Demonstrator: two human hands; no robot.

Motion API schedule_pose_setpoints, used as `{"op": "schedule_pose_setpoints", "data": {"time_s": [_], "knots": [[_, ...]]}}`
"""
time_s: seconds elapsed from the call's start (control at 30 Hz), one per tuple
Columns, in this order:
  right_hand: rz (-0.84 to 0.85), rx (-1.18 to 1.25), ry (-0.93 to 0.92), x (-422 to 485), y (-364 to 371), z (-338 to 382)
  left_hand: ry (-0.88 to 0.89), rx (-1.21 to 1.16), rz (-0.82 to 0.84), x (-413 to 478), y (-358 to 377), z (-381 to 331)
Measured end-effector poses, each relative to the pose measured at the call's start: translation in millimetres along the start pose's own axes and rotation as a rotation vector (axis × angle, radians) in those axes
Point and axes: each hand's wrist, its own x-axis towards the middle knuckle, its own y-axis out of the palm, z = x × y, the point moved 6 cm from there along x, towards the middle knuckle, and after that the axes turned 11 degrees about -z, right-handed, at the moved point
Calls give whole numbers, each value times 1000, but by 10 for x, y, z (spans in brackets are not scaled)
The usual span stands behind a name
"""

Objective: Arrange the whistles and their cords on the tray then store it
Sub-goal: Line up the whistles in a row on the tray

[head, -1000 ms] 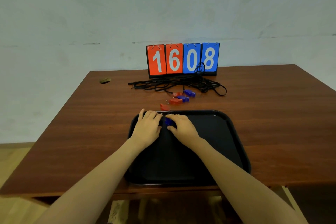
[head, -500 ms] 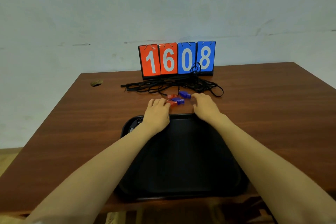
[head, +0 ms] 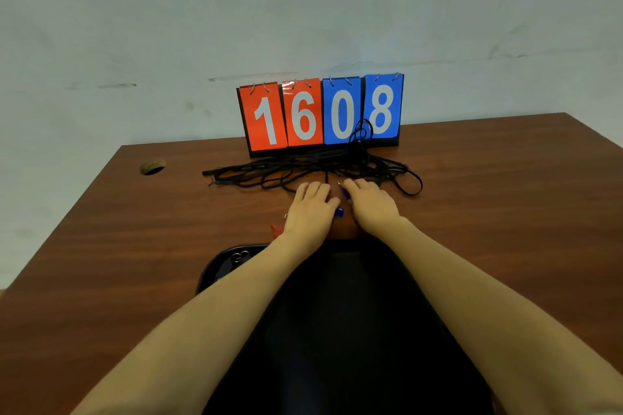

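Observation:
Both hands reach past the black tray (head: 215, 274) onto the table. My left hand (head: 310, 209) lies flat with its fingers straight and covers most of the loose whistles. A red whistle (head: 275, 229) peeks out left of its wrist, and a blue whistle (head: 338, 211) shows beside its thumb. Thumb and forefinger of my right hand (head: 371, 205) pinch another blue whistle (head: 344, 191) with a small metal ring. The tangled black cords (head: 303, 172) lie just beyond the fingertips. Small metal rings (head: 240, 256) sit in the tray's far left corner; my arms hide most of the tray.
A flip scoreboard (head: 320, 114) reading 1608 stands at the table's back edge against the wall, with one cord looped up against it. A round cable hole (head: 152, 167) is at the far left of the brown table (head: 488, 205).
Both hands left the tray's far edge and moved forward onto the loose whistles near the cords. The view moved forward with them, so the tray now sits lower in view.

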Motion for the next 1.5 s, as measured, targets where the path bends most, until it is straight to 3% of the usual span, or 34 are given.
{"op": "schedule_pose_setpoints", "data": {"time_s": [0.1, 0.2, 0.37, 0.43, 0.57, 0.77, 1.03, 1.2, 1.5], "knots": [[-73, -33, 55, -78, -55, -118, 91, 12, -33, -23, -8, -81], [-66, 15, 109, -171, -121, -194, 75, -61, -62, -16, -167, -166], [-274, 235, 202, -464, -490, -287, -76, -534, -147, -165, -682, -249], [-336, 308, 215, -658, -635, -272, -1, -626, -79, -358, -772, -336], [-385, 399, 200, -1070, -840, -175, 282, -542, 92, -847, -789, -576], [-294, 463, 208, -1559, -920, 18, 176, -485, 288, -1266, -702, -647], [-167, 408, 204, -1804, -777, 196, -7, -472, 51, -1472, -826, -609], [-123, 414, 201, -1852, -662, 291, -45, -274, 86, -1475, -730, -607], [-107, 449, 210, -1885, -490, 387, -146, -151, 95, -1302, -703, -377]]}}
